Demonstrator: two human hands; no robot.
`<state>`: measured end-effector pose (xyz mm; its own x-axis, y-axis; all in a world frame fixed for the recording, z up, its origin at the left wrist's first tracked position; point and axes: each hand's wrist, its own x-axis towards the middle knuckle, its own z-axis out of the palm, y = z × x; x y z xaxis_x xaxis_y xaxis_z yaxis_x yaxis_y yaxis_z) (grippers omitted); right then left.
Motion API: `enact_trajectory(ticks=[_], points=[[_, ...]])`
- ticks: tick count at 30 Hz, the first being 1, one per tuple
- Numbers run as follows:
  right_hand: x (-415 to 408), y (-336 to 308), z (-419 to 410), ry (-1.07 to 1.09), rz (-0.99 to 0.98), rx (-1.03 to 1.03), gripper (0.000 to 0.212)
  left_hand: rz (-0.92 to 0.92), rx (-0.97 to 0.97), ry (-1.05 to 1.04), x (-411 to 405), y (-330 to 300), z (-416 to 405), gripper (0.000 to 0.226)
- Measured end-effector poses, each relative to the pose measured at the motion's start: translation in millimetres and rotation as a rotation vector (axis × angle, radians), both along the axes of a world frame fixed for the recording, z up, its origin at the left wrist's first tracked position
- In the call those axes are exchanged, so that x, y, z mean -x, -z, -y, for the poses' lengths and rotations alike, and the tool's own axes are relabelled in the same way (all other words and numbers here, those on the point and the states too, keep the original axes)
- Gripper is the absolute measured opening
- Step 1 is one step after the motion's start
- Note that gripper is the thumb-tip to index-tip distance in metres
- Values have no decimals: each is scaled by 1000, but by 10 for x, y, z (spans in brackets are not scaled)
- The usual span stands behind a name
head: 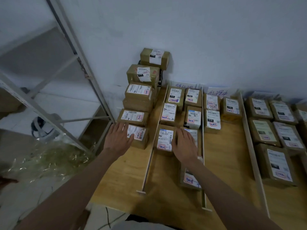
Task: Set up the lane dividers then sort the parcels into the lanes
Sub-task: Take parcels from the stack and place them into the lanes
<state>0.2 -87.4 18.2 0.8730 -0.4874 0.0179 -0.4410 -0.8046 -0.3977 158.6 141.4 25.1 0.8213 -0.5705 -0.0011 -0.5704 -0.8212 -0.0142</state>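
The left hand (118, 137) lies flat, fingers (123, 128) straight and a little apart, on the near parcel (138, 136) of the unsorted stack (141, 97) at the bench's (126, 171) left edge. The right hand (185, 145) rests with fingers (181, 133) straight and close together on a parcel (193, 135) in the first lane, just right of a labelled parcel (164, 141). Just left of these fingers, the left divider (153, 138) runs its long axis from the bench's near edge away toward the wall (216, 47); the second divider (203, 146) runs alongside on their right. Beyond it a third divider (250, 141) bounds a lane of parcels (214, 112). A metal shelf frame (78, 52) stands far left.
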Motion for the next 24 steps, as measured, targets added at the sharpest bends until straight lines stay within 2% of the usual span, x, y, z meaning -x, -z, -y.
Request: enact_trajectory(ticks=[7, 13, 19, 24], points=[[-924, -93, -108, 43, -20, -71, 53, -33, 27, 48, -1022, -20, -7, 66], [-1856, -227, -33, 78, 1, -142, 47, -104, 119, 48, -1959, -24, 340, 68], [-2553, -192, 21, 140, 55, -421, 41, -190, 238, -16, -2468, 71, 698, 69], [-2898, -64, 23, 162, 37, -614, 35, -346, 358, -81, -2453, 195, 841, 70]])
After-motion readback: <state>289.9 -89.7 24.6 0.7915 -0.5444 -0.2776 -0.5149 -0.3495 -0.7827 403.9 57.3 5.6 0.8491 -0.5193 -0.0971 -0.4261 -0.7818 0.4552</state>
